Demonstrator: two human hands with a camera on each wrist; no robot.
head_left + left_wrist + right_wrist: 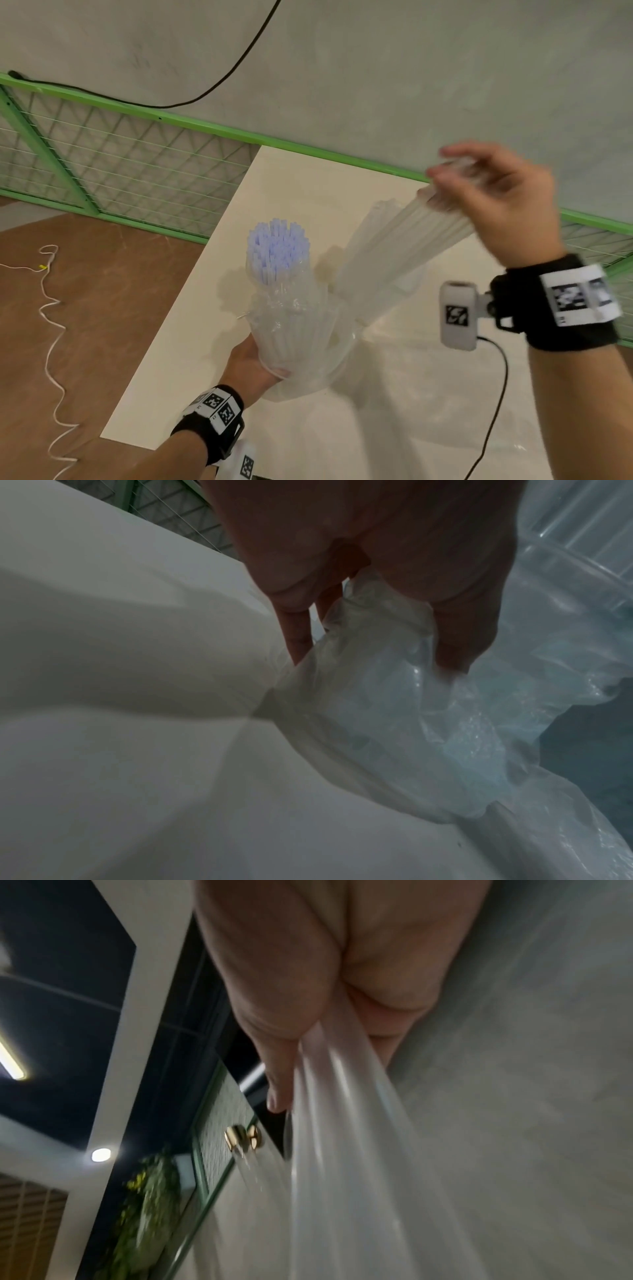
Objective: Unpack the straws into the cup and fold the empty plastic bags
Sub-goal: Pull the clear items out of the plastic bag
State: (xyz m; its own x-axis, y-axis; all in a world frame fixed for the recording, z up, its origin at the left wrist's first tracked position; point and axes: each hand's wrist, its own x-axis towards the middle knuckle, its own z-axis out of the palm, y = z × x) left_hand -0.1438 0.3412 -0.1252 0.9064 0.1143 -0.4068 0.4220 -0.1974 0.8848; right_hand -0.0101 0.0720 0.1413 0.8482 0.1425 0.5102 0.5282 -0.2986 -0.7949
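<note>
A: Where are the edges, and how much room is there?

B: In the head view the worktop (pixel 191 342) has its left edge running from 7 o'clock up to 12 o'clock, with brown floor (pixel 102 291) beyond it at 9 o'clock. A green mesh fence (pixel 137 164) borders the far side from 10 o'clock across to 3 o'clock. A white cord (pixel 51 342) lies on the floor, and a black cable (pixel 493 411) crosses the worktop at 5 o'clock. Both hands are raised above the worktop, well inside its edges.

A: The left grip?

B: The left hand (pixel 250 366) curls round the base of a crinkled clear bag (pixel 294 329) with a bundle of straws (pixel 277 250) standing upright in it. Their tips look bluish.

A: And the right?

B: The right hand (pixel 496 202) pinches the top of a second bunch (pixel 404 250), pale and translucent, slanting down toward 7 o'clock into the same crumpled plastic. That bunch is blurred.

A: The cup?

B: Hard to tell; clear curved plastic shows beside the left hand in the left wrist view.
</note>
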